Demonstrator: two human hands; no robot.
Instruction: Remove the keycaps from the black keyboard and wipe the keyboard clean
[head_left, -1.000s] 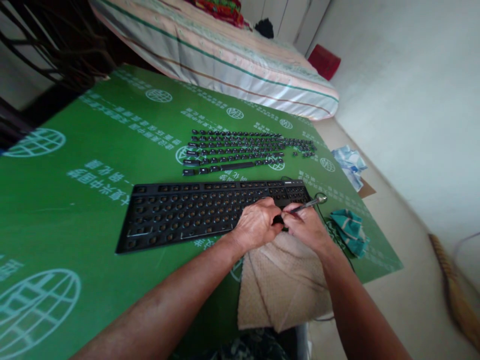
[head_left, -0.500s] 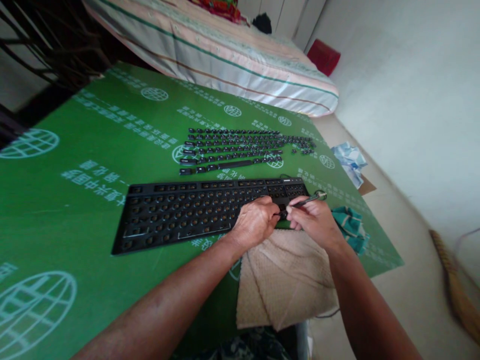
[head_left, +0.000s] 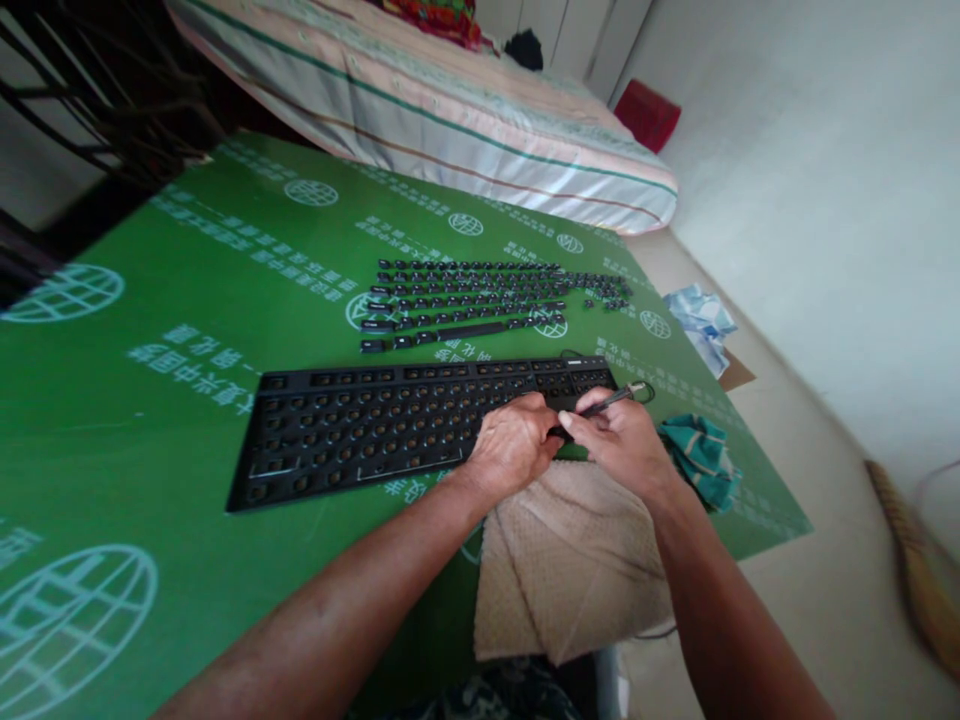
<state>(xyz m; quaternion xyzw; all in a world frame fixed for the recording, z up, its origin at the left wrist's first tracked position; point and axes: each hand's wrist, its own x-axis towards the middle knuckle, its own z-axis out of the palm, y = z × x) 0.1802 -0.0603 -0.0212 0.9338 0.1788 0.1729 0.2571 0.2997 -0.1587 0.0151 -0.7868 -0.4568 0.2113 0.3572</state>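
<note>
A black keyboard (head_left: 375,420) with its keycaps taken off lies across the green printed table (head_left: 150,300). The loose keycaps (head_left: 480,300) are laid out in rows behind it. My left hand (head_left: 514,445) is closed, resting on the keyboard's right part with fingers pinched at a spot near the front edge. My right hand (head_left: 622,445) is closed round a thin metal tool (head_left: 611,400), whose tip points at the same spot between both hands. What the left fingers pinch is hidden.
A beige cloth (head_left: 570,560) lies at the near table edge under my wrists. A teal striped rag (head_left: 701,455) sits right of the keyboard. A mattress (head_left: 450,110), a broom (head_left: 915,560) and crumpled cloth (head_left: 701,320) are on the floor beyond.
Both hands stay at the keyboard's right end, shifting only slightly. The metal tool has tilted a little lower and its tip stays at the same spot.
</note>
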